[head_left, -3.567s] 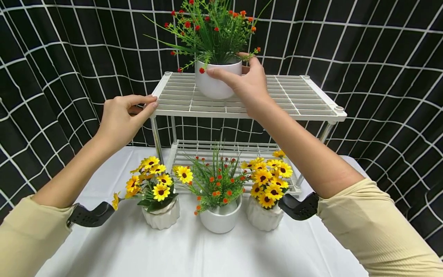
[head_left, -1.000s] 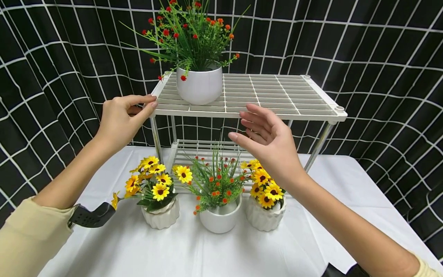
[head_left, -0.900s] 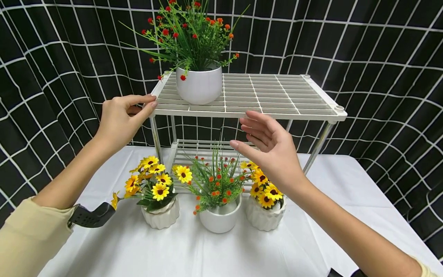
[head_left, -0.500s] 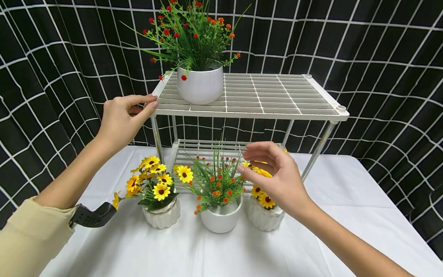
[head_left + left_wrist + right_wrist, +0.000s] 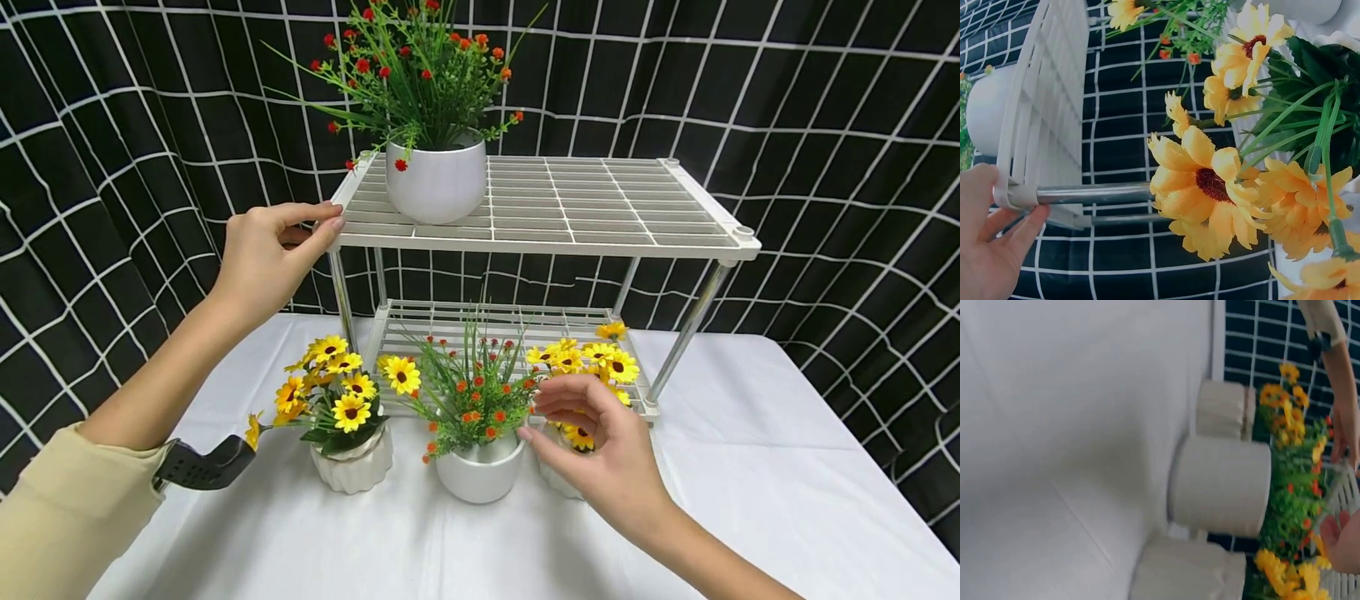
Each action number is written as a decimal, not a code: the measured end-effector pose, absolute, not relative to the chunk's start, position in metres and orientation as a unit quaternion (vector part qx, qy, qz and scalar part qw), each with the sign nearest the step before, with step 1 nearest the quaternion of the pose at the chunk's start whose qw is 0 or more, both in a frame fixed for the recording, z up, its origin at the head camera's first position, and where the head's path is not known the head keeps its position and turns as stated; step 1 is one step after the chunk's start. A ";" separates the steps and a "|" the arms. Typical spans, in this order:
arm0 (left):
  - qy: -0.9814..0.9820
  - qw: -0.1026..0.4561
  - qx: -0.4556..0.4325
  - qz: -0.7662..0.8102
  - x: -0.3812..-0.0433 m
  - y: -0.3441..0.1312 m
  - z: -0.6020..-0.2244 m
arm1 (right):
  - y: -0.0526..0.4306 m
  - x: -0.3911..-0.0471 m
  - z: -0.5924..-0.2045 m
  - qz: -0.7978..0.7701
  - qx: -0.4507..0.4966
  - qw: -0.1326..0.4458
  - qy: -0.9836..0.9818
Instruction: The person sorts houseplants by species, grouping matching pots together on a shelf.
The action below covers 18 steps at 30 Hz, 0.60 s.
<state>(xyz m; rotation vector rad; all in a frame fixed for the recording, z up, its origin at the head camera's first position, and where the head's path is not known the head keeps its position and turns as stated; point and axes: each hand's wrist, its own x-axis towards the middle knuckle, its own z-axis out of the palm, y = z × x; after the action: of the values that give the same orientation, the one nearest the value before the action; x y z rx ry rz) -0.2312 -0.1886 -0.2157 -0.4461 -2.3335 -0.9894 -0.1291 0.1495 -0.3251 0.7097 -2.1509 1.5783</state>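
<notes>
Right hand (image 5: pixel 607 454): fingers loosely curved, thumb apart, moderate gap, nothing held. Smooth white pot of red-orange artificial flowers (image 5: pixel 480 482): upright on the white tablecloth (image 5: pixel 765 475), at the right hand's nine o'clock, just beside the thumb tip; contact with the rim cannot be told. Pot round, no long axis across; stems rise towards twelve. Right hand the nearer.

Left hand (image 5: pixel 266 258): pinches the seven-o'clock corner of the white wire rack (image 5: pixel 555 247).

Matching potted plant (image 5: pixel 437 179): upper tier, towards ten o'clock. Sunflower pots in fluted white: one at nine (image 5: pixel 352 462), one at three (image 5: pixel 553 477), partly hidden by the right hand.

Markings: none legible.
</notes>
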 end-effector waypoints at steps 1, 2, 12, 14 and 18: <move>-0.871 0.280 -0.167 -0.369 -0.231 -0.189 -0.216 | 0.149 -0.126 -0.329 0.558 0.259 0.193 -0.765; -0.871 0.280 -0.167 -0.369 -0.231 -0.189 -0.216 | 0.147 -0.123 -0.333 0.552 0.264 0.197 -0.766; -0.871 0.278 -0.166 -0.369 -0.232 -0.189 -0.216 | 0.139 -0.114 -0.363 0.520 0.165 0.199 -0.814; -0.871 0.277 -0.166 -0.369 -0.232 -0.189 -0.216 | 0.139 -0.114 -0.368 0.523 0.148 0.183 -0.819; -0.872 0.277 -0.164 -0.370 -0.231 -0.189 -0.216 | 0.136 -0.115 -0.377 0.527 0.128 0.156 -0.826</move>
<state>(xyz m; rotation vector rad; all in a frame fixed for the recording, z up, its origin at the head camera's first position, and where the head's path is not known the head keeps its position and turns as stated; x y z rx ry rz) -0.2314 -0.1887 -0.2158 -0.4395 -2.3415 -0.9927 -0.1145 0.1356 -0.3773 0.3669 -2.3643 1.5098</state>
